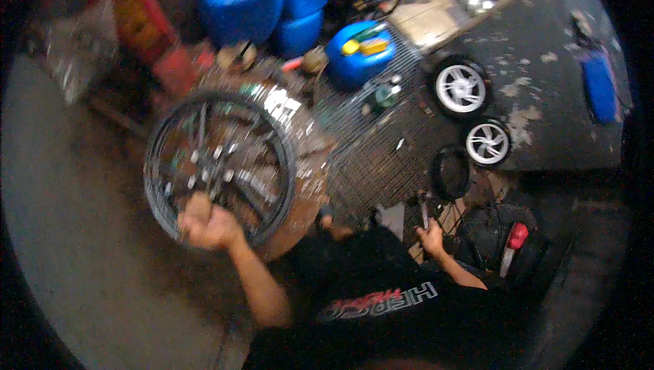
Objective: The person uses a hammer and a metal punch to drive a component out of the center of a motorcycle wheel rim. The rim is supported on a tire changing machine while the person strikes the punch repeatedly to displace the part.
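Note:
A large dark spoked wheel rim (154, 165), bare of any tyre, is tilted up in front of me on the left. My left hand (210, 225) is closed on its lower near part, palm turned up; motion blur softens the fingers. Off to the right and lower down, my right hand (430, 239) is wrapped round a slim metal tool (426, 212) that points away from me. Blur hides the tool's exact kind. Close to that hand lies a black ring (452, 172), apparently a tyre.
Two small white-spoked wheels with tyres, one farther (460, 88) and one nearer (488, 142), lie beside a metal grate (381, 145). Blue drums (238, 5) stand at the back, with a smaller blue container (360, 63) nearer. A red-handled tool (516, 236) is at right.

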Demonstrator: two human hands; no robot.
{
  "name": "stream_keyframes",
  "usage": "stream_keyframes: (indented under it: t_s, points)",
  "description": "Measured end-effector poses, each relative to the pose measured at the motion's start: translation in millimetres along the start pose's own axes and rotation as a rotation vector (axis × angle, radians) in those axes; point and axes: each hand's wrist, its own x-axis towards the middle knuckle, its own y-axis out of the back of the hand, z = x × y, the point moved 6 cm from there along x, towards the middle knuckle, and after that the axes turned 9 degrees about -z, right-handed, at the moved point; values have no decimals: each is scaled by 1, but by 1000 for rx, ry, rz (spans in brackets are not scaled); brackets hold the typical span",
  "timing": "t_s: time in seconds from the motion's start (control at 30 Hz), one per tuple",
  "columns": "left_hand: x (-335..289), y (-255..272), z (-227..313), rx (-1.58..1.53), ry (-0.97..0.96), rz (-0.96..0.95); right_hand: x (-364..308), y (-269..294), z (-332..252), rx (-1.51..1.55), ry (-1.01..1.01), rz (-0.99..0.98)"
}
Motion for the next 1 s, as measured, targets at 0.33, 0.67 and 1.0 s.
stream_keyframes:
  t_s: [0.33,0.67,1.0]
  points:
    - [-68,-124,96,-1036,445,-140,6,17,-197,1224,-23,-413]
    - [-165,-164,153,-521,-148,-1061,-40,35,-323,1904,-248,-940]
    - [-90,-73,91,574,-37,-1024,35,13,-245,1895,-111,-540]
